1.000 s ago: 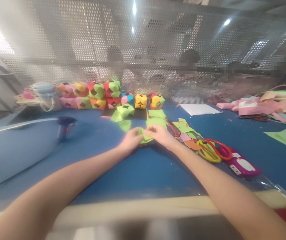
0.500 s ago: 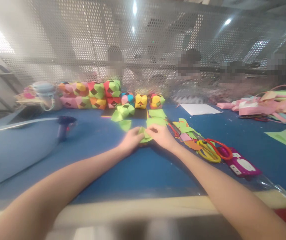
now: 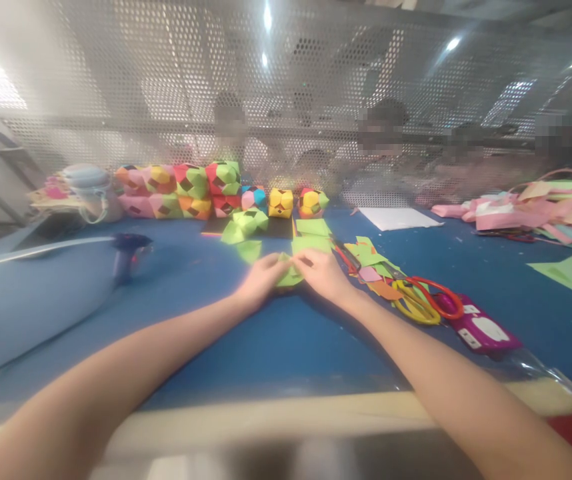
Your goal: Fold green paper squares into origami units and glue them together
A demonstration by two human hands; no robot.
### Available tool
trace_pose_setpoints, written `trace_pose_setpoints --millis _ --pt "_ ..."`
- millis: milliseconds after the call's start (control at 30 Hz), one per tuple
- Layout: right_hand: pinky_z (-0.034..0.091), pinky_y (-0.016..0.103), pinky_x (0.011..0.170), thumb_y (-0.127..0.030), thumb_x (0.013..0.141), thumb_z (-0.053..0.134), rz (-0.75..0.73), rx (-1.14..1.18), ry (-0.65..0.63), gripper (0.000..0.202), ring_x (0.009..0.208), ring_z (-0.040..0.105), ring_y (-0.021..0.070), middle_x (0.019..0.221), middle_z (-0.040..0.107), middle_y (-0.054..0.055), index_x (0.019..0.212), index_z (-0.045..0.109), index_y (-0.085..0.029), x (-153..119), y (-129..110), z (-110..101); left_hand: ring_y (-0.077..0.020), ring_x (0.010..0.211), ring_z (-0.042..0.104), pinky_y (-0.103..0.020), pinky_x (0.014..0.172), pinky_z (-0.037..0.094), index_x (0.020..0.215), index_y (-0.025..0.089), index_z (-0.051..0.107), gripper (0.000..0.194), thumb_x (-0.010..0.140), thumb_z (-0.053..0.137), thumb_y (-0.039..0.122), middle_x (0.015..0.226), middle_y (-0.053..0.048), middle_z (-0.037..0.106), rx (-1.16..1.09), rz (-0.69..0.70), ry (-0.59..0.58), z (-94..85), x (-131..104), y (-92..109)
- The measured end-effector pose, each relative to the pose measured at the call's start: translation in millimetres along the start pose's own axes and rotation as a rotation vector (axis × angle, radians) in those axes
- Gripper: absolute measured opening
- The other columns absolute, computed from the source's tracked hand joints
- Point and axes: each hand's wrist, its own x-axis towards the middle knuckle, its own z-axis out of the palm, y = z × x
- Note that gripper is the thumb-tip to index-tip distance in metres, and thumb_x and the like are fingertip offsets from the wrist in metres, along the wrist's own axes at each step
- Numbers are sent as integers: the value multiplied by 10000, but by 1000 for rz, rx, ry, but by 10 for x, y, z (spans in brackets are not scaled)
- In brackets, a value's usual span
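Fingers [image 3: 279,265] of the left hand [image 3: 260,279] and right hand [image 3: 325,272] are pinching a folded light-green paper piece [image 3: 290,279] between them, tips close together. The wide blue-surfaced table [image 3: 291,347] is extending beneath. Multicoloured faceted paper balls [image 3: 224,179] are standing behind; a dark-blue gun-shaped tool [image 3: 125,257] is occupying the left; red-handled metal scissors [image 3: 436,283] are lying right.
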Motion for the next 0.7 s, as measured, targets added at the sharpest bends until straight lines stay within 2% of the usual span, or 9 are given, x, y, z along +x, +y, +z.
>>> trace_pose_setpoints --millis 100,233,400,500,700 --pt "424 254 621 -236 832 505 -29 -33 8 168 660 566 143 691 615 20 694 586 -185 -5 1 4 -101 564 550 -195 489 425 778 141 545 249 724 628 369 642 20 558 29 18 -53 2 -8 5" --pt "422 255 627 -229 831 510 -45 -68 -10 160 659 568 146 689 618 28 697 581 -178 -1 -2 10 -99 568 542 -192 497 421 758 143 539 270 742 608 404 625 21 556 108 43 -38 -9 2 -19" --pt "430 258 626 -193 793 541 9 -121 -22 69 666 574 151 734 640 33 755 597 -179 4 -11 20 -105 575 539 -194 491 413 746 148 537 261 755 587 405 623 20 551 179 73 -25 -28 20 -39" --pt "427 251 610 -170 801 521 24 -121 -35 101 650 575 146 707 635 24 732 595 -180 -2 -16 27 -108 590 539 -195 505 412 739 148 540 261 755 584 404 627 20 550 207 85 -19 -34 21 -36" --pt "434 265 651 -176 803 535 -14 -136 6 82 710 580 159 756 632 39 762 606 -176 -16 -26 33 -98 581 508 -191 510 392 701 145 530 226 754 569 361 624 20 547 265 118 -15 -41 25 -55"
